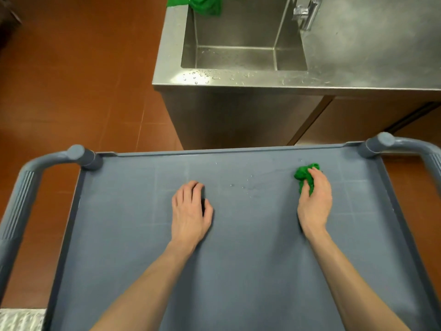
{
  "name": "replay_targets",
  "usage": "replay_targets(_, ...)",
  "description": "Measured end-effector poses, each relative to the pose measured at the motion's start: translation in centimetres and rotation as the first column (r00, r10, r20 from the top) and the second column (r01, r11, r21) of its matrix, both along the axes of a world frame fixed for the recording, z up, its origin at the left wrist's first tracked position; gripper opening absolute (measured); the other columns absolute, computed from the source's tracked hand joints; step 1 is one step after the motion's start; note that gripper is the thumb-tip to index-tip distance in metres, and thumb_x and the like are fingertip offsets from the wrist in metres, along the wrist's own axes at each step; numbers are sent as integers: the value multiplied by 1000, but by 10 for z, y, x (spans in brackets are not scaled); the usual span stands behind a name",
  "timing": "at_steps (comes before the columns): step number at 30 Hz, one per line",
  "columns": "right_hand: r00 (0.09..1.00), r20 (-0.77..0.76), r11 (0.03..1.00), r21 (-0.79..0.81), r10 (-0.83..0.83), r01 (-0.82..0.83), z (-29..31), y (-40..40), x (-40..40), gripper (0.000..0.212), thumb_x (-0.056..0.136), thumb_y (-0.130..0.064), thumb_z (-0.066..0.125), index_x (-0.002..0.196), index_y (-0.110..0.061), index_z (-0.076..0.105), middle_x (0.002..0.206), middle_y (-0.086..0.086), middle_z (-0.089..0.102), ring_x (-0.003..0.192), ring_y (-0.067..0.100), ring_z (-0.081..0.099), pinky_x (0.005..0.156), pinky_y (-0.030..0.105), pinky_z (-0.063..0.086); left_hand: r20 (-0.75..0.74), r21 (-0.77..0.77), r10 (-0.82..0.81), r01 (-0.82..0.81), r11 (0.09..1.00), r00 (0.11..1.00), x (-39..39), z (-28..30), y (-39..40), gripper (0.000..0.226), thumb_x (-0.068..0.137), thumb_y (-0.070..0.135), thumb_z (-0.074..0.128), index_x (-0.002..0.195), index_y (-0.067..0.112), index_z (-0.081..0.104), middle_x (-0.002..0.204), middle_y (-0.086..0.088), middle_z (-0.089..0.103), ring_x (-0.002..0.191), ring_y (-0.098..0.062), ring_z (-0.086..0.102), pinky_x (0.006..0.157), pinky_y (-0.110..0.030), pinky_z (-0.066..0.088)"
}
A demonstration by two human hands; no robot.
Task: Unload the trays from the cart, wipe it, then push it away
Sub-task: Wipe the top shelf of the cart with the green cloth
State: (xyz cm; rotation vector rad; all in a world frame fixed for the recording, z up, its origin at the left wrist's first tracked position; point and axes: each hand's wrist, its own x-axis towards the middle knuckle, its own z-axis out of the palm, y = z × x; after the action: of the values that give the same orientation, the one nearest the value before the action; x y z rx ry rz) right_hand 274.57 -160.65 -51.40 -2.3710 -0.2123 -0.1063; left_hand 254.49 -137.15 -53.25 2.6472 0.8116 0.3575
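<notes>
Right hand (314, 199) fingers (317, 174) squeeze a green rag (304, 174) on the cart (238, 259). Left hand (191, 211) fingers rest loose. Sink (238, 58) and another rag (205, 5) lie beyond the fingers.

sink (243, 58) behind cart (143, 235); cloth (304, 175) on cart's right.

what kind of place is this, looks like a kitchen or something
Probably a commercial kitchen or dishwashing area. A deep steel sink with a tap is set in a steel counter, the floor is red-brown tile, and a grey plastic cart stands in front.
</notes>
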Motion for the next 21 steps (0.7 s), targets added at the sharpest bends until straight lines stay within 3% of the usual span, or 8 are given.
replay_targets(3, 1000, -4, 999, 48, 12, -12, -1, 29, -22, 36, 99, 8, 59, 135, 3, 63, 146, 18, 59, 139, 36, 52, 120, 46, 36, 13, 8, -23, 23, 1000, 1000, 0, -3, -2, 39, 94, 20, 57, 131, 6, 59, 133, -11, 57, 122, -33, 53, 105, -46, 44)
replay_targets(8, 981, 47, 980, 59, 187, -190, -7, 87, -75, 40, 93, 12, 64, 131, 1, 66, 143, 13, 63, 137, 30, 56, 119, 44, 39, 14, -26, -8, 9, 1000, 1000, 0, -2, 0, 42, 94, 18, 53, 133, 5, 57, 132, -12, 56, 122, -33, 53, 108, -45, 42)
replay_targets(13, 900, 39, 897, 78, 434, -436, -13, 145, -132, 49, 85, 16, 69, 131, -1, 68, 143, 10, 63, 138, 24, 56, 121, 32, 36, 37, -74, -15, 18, 997, 999, 0, 5, 1, 48, 90, 14, 45, 132, -1, 60, 131, -19, 61, 121, -35, 55, 110, -46, 40)
replay_targets(16, 857, 54, 856, 48, 512, -515, -12, 150, -138, 48, 85, 16, 69, 131, 1, 68, 143, 12, 63, 137, 27, 57, 118, 36, 39, 63, -148, 35, -26, 989, 997, -3, 13, 3, 50, 85, 5, 45, 132, -3, 62, 130, -20, 63, 120, -36, 57, 109, -44, 39)
replay_targets(18, 879, 47, 878, 45, 475, -477, -10, 142, -133, 44, 92, 13, 66, 134, -1, 67, 146, 10, 61, 139, 26, 55, 119, 41, 40, 54, -156, 59, -50, 987, 997, -14, 16, 10, 51, 83, 0, 50, 132, -2, 62, 130, -19, 63, 119, -36, 58, 109, -44, 41)
replay_targets(21, 967, 24, 962, 102, 253, -254, -7, 134, -124, 40, 96, 9, 63, 135, 0, 65, 147, 11, 60, 139, 28, 54, 120, 44, 39, 15, -113, 58, -56, 992, 998, -53, 18, 33, 48, 88, 9, 45, 132, 0, 62, 127, -17, 64, 115, -38, 60, 106, -44, 41)
